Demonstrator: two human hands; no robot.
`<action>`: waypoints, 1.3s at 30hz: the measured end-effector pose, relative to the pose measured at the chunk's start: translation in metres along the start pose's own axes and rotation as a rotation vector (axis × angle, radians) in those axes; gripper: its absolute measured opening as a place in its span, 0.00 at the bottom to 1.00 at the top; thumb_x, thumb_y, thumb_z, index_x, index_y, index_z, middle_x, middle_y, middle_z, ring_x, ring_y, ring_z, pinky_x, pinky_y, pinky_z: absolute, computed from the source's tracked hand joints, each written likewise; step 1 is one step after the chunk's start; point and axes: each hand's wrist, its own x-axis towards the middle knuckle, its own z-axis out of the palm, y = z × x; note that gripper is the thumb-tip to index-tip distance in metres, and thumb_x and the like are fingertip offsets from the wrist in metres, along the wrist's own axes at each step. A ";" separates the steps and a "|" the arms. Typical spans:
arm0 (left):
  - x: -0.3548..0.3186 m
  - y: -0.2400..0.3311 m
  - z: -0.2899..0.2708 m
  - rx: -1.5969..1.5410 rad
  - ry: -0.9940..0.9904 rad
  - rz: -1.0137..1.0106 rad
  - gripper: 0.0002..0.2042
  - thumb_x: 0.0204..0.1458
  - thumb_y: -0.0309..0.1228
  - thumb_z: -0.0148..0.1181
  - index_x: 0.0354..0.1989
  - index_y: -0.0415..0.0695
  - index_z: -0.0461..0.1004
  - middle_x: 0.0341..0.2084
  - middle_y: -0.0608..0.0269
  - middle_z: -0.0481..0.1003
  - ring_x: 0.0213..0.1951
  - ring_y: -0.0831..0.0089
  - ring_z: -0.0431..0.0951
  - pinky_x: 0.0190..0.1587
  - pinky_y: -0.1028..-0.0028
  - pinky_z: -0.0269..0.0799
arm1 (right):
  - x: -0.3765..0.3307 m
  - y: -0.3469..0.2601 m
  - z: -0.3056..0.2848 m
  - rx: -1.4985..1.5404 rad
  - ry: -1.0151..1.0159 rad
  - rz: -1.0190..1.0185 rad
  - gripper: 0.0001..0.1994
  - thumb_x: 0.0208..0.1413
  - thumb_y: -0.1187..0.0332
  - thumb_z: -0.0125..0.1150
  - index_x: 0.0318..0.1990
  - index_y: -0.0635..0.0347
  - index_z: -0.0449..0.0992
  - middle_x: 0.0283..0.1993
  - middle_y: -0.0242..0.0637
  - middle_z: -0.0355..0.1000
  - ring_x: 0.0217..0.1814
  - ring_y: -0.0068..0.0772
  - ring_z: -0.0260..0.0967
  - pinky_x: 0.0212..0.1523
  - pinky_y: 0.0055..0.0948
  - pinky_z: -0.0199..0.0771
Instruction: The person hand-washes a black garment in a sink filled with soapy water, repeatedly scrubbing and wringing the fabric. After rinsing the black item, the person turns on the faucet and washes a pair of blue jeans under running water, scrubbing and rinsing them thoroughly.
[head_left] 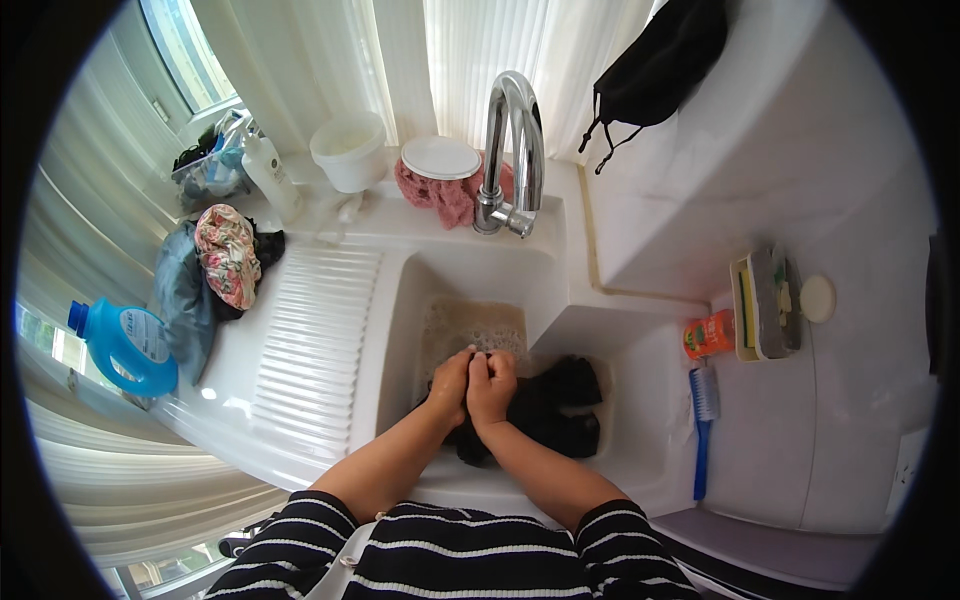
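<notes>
From my remote seat I watched two hands, the left hand (449, 390) and right hand (491, 387), both clenched on black cloth (548, 420) down in the sink (640, 400). I counted one tap (537, 150), one jug (128, 345), one brush (704, 405).

Sink (640, 400): right of the washboard (318, 340); garment (565, 425) lies in it
Hands: left hand (451, 388) and right hand (490, 388) side by side in the sink, at the garment's left part
Clothes pile (185, 295): left of the washboard; jug (130, 345) just beside it, nearer the left edge
Faucet (520, 160): behind the sink
Back ledge (385, 212), left to right: pump bottle (268, 180), tub (350, 155), lid (440, 157) on top of a bundled cloth (445, 203)
Right side: brush (704, 430) along the sink's rim, packet (708, 335) behind it, caddy (770, 310) right of the packet
Mask (670, 70): right of the faucet
</notes>
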 end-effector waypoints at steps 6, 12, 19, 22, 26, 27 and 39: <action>-0.024 0.025 0.015 0.079 0.177 -0.183 0.13 0.52 0.38 0.47 0.37 0.41 0.71 0.28 0.61 0.71 0.33 0.71 0.72 0.33 0.69 0.69 | 0.023 0.025 0.001 -0.097 -0.123 -0.077 0.14 0.48 0.71 0.57 0.17 0.62 0.60 0.21 0.44 0.62 0.23 0.47 0.60 0.25 0.38 0.62; 0.029 0.045 -0.010 0.731 0.315 0.351 0.16 0.51 0.39 0.56 0.40 0.38 0.72 0.35 0.49 0.73 0.35 0.59 0.74 0.38 0.66 0.69 | 0.078 0.071 -0.013 -0.470 -0.295 0.026 0.18 0.56 0.61 0.53 0.20 0.64 0.64 0.19 0.46 0.63 0.21 0.49 0.60 0.24 0.41 0.60; 0.101 -0.016 -0.030 1.974 0.293 0.630 0.26 0.55 0.38 0.48 0.64 0.56 0.53 0.65 0.56 0.47 0.65 0.52 0.44 0.62 0.50 0.45 | 0.046 0.090 0.008 -1.257 -1.048 -0.078 0.32 0.60 0.51 0.42 0.69 0.44 0.40 0.73 0.36 0.31 0.74 0.47 0.20 0.64 0.60 0.35; 0.113 -0.020 -0.026 1.891 0.290 0.502 0.28 0.56 0.39 0.45 0.66 0.56 0.48 0.64 0.55 0.50 0.63 0.51 0.49 0.60 0.48 0.49 | 0.052 0.103 0.009 -1.167 -1.049 -0.038 0.31 0.59 0.51 0.43 0.68 0.42 0.42 0.72 0.36 0.34 0.73 0.48 0.25 0.63 0.60 0.39; 0.125 -0.007 -0.019 1.791 0.212 0.322 0.27 0.55 0.39 0.46 0.65 0.54 0.51 0.58 0.54 0.58 0.58 0.52 0.58 0.57 0.52 0.55 | 0.068 0.117 0.014 -1.102 -1.060 -0.068 0.31 0.58 0.51 0.46 0.67 0.43 0.47 0.71 0.39 0.39 0.71 0.51 0.35 0.63 0.59 0.44; 0.129 -0.008 -0.022 1.814 0.219 0.321 0.27 0.55 0.39 0.48 0.64 0.53 0.51 0.57 0.54 0.60 0.57 0.53 0.59 0.56 0.53 0.57 | 0.070 0.112 0.015 -1.116 -1.059 -0.112 0.30 0.57 0.51 0.47 0.66 0.44 0.48 0.70 0.40 0.41 0.71 0.52 0.38 0.62 0.59 0.45; 0.078 0.022 -0.043 -0.084 0.162 -0.203 0.15 0.48 0.29 0.54 0.45 0.38 0.70 0.40 0.50 0.73 0.42 0.55 0.72 0.48 0.62 0.69 | 0.054 0.069 -0.032 -0.632 -0.883 0.468 0.17 0.46 0.57 0.65 0.37 0.62 0.78 0.59 0.52 0.58 0.57 0.51 0.59 0.52 0.41 0.64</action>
